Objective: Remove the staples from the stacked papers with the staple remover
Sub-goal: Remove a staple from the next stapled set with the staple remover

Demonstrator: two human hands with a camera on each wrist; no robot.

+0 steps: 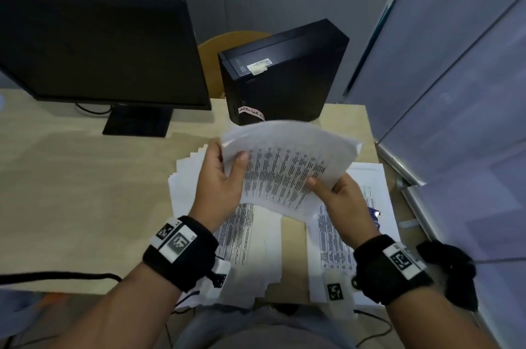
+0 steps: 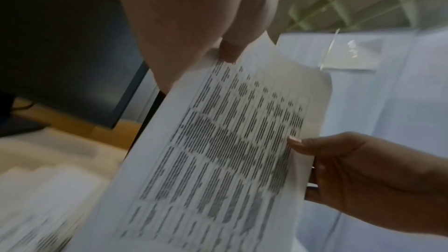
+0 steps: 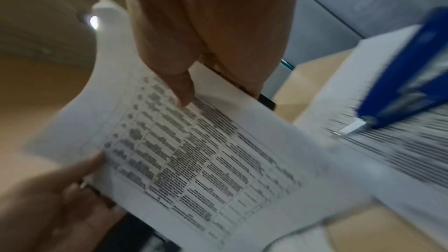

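A sheaf of printed papers (image 1: 284, 166) is lifted above the desk, bowed upward. My left hand (image 1: 233, 163) pinches its left edge, thumb on top. My right hand (image 1: 327, 189) pinches the near right edge, thumb on the print. The left wrist view shows the sheaf (image 2: 230, 150) between my left thumb (image 2: 227, 51) and my right hand (image 2: 351, 170). In the right wrist view the sheaf (image 3: 194, 160) hangs under my right thumb (image 3: 184, 91). A blue staple remover (image 3: 400, 87) lies on the right-hand papers (image 1: 373, 177), mostly hidden behind my right hand in the head view. No staple can be made out.
A fanned pile of sheets (image 1: 247, 237) lies on the desk (image 1: 85, 192) under my left wrist. A black monitor (image 1: 99, 49) stands at the back left, a black computer tower (image 1: 281, 78) behind the papers. A partition wall (image 1: 455, 92) closes the right side.
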